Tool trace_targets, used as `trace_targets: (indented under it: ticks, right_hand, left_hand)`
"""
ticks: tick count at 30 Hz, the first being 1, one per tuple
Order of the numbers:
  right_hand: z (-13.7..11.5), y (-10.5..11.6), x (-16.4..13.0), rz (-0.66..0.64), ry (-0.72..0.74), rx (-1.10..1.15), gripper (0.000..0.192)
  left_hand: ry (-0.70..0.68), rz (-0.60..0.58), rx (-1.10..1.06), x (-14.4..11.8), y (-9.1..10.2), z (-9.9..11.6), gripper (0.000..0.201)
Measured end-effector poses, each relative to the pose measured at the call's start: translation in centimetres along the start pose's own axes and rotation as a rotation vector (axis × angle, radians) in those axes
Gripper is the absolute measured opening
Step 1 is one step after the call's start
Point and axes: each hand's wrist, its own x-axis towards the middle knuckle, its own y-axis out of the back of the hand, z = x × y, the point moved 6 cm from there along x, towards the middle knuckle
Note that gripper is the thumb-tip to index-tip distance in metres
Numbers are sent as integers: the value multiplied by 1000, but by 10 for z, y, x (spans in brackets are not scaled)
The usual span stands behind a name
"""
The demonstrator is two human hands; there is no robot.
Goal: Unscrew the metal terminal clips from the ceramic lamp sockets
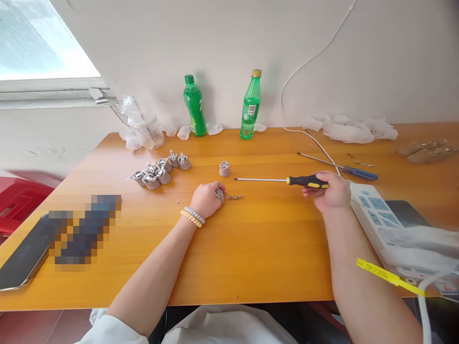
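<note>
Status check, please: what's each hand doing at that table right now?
Left hand pinching small metal part. Right hand gripping yellow-black screwdriver. Loose grey fitting sits between them.

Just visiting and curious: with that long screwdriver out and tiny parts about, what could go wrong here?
The long screwdriver in the right hand points toward the left hand; a slip could jab the fingers pinching the small metal part. A tiny loose piece beside the left wrist could easily be brushed off the table.
</note>
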Motion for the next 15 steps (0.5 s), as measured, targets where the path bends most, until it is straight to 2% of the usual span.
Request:
trace_targets:
  ticks: [3, 7, 8, 9, 12, 15]
  right_hand:
    - [5, 6, 6, 29, -17, 4, 4]
    - [9, 11, 11, 61, -28, 19, 4]
    - [10, 11, 12, 71, -29, 23, 4]
    - [10, 12, 12, 78, -30, 28, 5]
    - [11, 11, 13, 68, -25, 36, 4]
    - [12, 9, 13, 47, -28, 27, 6]
  left_hand:
    - [31, 39, -18, -2, 21, -2, 17]
    - [171, 196, 13, -19, 88, -25, 16]
    - [226, 207, 74, -25, 104, -34, 15]
    - [276, 169, 139, -31, 114, -44, 12]
    - [368, 25, 268, -46, 125, -71, 11]
    - [316, -55, 334, -50, 112, -82, 12]
